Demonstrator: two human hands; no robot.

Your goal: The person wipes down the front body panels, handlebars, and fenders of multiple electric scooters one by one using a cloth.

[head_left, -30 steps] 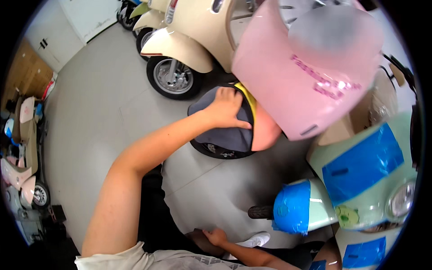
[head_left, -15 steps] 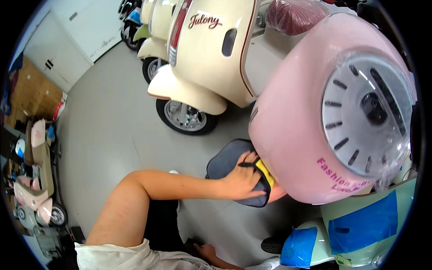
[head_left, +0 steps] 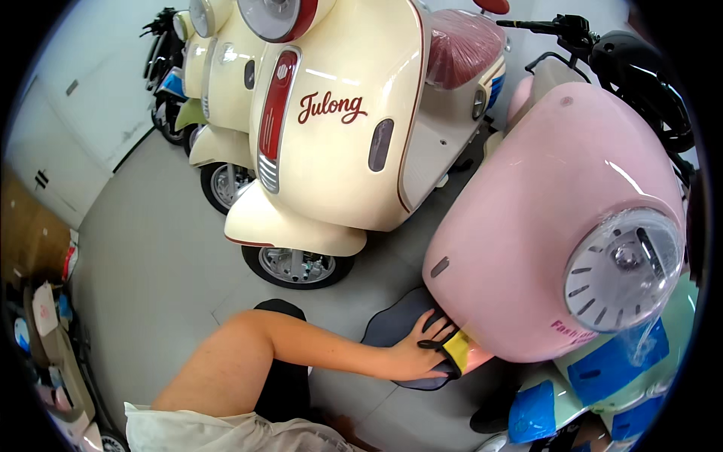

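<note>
My left hand (head_left: 416, 352) reaches across from the lower left with the arm bent. Its fingers and thumb grip a dark grey, rounded pad (head_left: 385, 331), partly spread over it. A thin black band or edging runs by the fingertips, beside a yellow patch (head_left: 457, 352). The pad lies against the lower front of a pink scooter (head_left: 520, 226), where a bit of pink fender (head_left: 477, 357) shows. How the pad is fixed there is hidden. What seems to be my right hand (head_left: 343, 428) is low at the bottom edge, dark and blurred; its fingers cannot be made out.
Cream scooters (head_left: 339, 166) stand ahead, their front wheels on the grey tiled floor (head_left: 151, 248). A pale green scooter (head_left: 553, 407) with blue film is close at the right. More scooters (head_left: 49, 354) stand at the left near brown boards (head_left: 30, 241). A white double door (head_left: 53, 151) is beyond.
The view has shifted, so the scooters sit lower in it and more of the cream one shows. My left hand stays on the grey pad. The lower hand has become harder to see.
</note>
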